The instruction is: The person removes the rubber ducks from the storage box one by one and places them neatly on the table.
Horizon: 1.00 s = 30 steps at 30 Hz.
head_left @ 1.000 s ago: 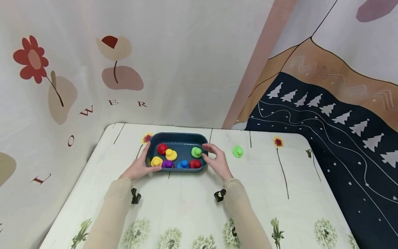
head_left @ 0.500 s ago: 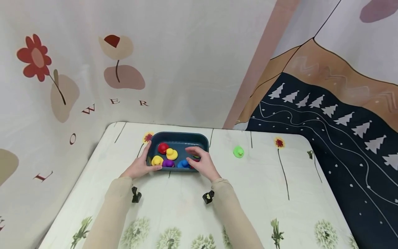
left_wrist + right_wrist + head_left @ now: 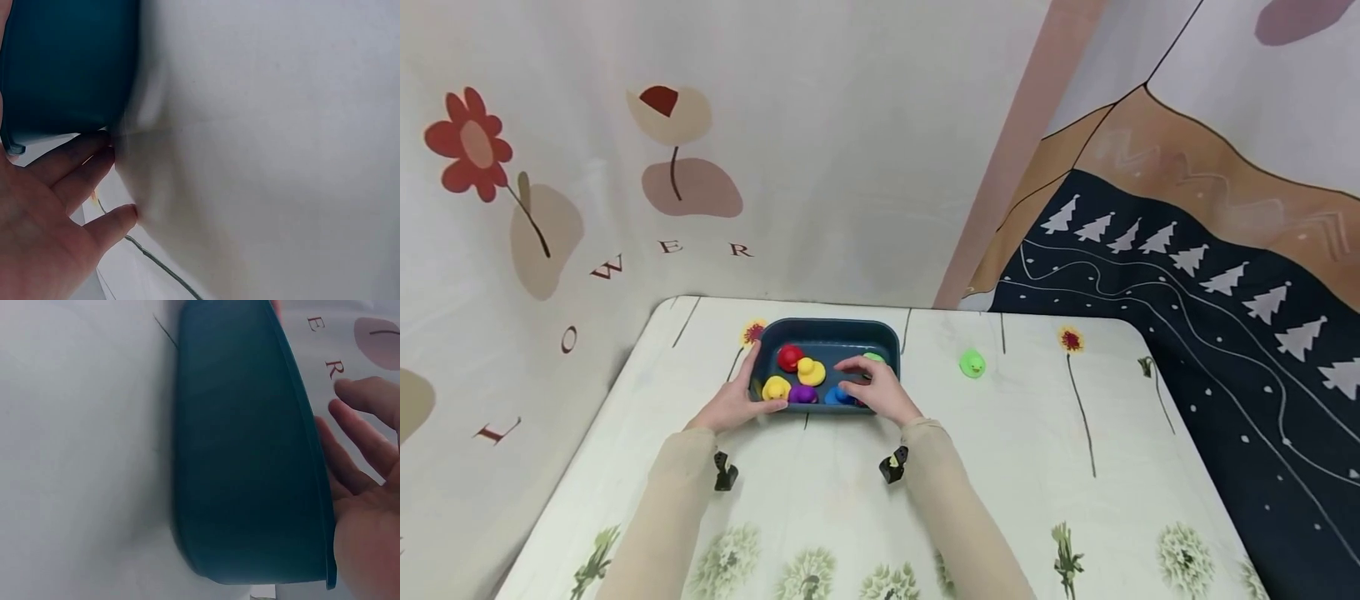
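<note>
A dark blue-green tray (image 3: 831,329) holds several toy ducks: a red duck (image 3: 790,357), two yellow ones, a purple duck (image 3: 803,394) and a blue duck (image 3: 838,395). My left hand (image 3: 734,403) grips the tray's left end, its thumb along the front rim. Over the tray's right half is my right hand (image 3: 883,393), thumb and fingers apart beside the blue duck. It mostly covers a green duck (image 3: 873,357) and hides the red duck at the front right. In the right wrist view, its fingers reach over the tray's rim.
A bright green duck (image 3: 972,363) sits on the table to the right of the tray. The white table cover (image 3: 1000,467) has printed flowers. A curtain (image 3: 850,167) hangs behind the table, and a dark printed cloth (image 3: 1150,283) lies off the right edge.
My right hand has moved left from the tray's right rim to over its inside, covering the green and red ducks there. My left hand keeps its place on the tray.
</note>
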Available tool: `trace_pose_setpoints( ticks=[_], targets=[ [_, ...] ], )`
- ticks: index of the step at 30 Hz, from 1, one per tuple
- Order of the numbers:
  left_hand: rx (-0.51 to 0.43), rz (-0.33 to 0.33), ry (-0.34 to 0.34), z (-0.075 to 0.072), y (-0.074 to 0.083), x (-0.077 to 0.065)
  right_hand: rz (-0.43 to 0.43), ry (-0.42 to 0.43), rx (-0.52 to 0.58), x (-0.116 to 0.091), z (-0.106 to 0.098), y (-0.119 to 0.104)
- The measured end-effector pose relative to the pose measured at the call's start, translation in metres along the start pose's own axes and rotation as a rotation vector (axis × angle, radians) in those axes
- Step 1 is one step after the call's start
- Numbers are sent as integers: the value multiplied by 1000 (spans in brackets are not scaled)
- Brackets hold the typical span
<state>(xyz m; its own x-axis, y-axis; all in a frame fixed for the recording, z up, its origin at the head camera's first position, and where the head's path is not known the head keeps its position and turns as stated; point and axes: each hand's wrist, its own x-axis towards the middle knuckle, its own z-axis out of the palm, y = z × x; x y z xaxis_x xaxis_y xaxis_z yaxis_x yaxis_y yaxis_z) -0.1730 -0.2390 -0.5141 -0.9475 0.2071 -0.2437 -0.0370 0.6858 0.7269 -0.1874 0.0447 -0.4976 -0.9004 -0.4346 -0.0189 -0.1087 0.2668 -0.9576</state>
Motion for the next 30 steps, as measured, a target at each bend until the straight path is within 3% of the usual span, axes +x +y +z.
trace_pose_setpoints(
  ticks=[12, 17, 30],
  targets=[
    [-25, 0, -7, 0, 2, -1, 79, -143, -289, 14, 0, -3],
    [-19, 1, -9, 0, 2, 0, 113, -185, -331, 18, 2, -1],
    [-18, -10, 0, 2, 3, -1, 107, -182, -367, 20, 5, -1]
  ],
)
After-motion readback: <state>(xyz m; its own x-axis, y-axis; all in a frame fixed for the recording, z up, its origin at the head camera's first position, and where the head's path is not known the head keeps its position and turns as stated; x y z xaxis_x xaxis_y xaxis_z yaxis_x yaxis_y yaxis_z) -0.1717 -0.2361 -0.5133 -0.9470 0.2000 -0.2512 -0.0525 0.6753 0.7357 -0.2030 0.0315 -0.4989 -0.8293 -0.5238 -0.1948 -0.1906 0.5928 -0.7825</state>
